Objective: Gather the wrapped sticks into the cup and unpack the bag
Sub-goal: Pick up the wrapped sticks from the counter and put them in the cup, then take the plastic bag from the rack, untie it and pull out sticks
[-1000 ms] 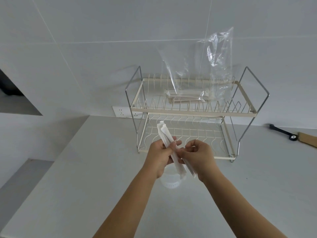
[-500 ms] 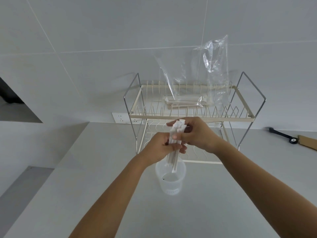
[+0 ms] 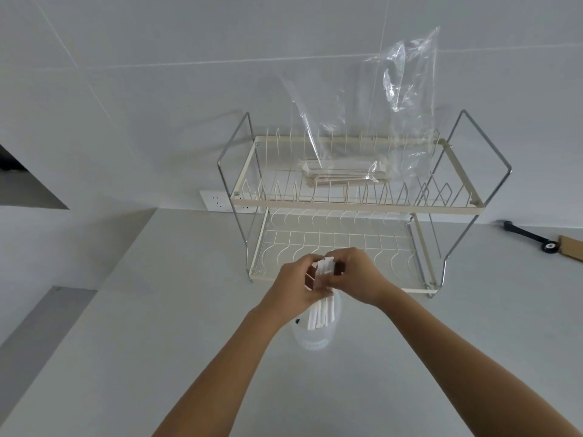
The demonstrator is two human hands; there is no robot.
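Both the left hand point(image 3: 296, 283) and right hand point(image 3: 356, 275) pinch the wrapped sticks point(image 3: 321, 310), whose lower ends sit inside the cup point(image 3: 310, 339) at 6 o'clock from the rack point(image 3: 347, 203); an uneven release could tip the light cup over.

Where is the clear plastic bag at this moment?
In the head view, the clear plastic bag stands on the top shelf of the wire rack, right of centre, leaning against the tiled wall, above both hands.

Both hands point(image 3: 331, 279) have lowered the wrapped sticks point(image 3: 321, 313) into the cup point(image 3: 312, 337).
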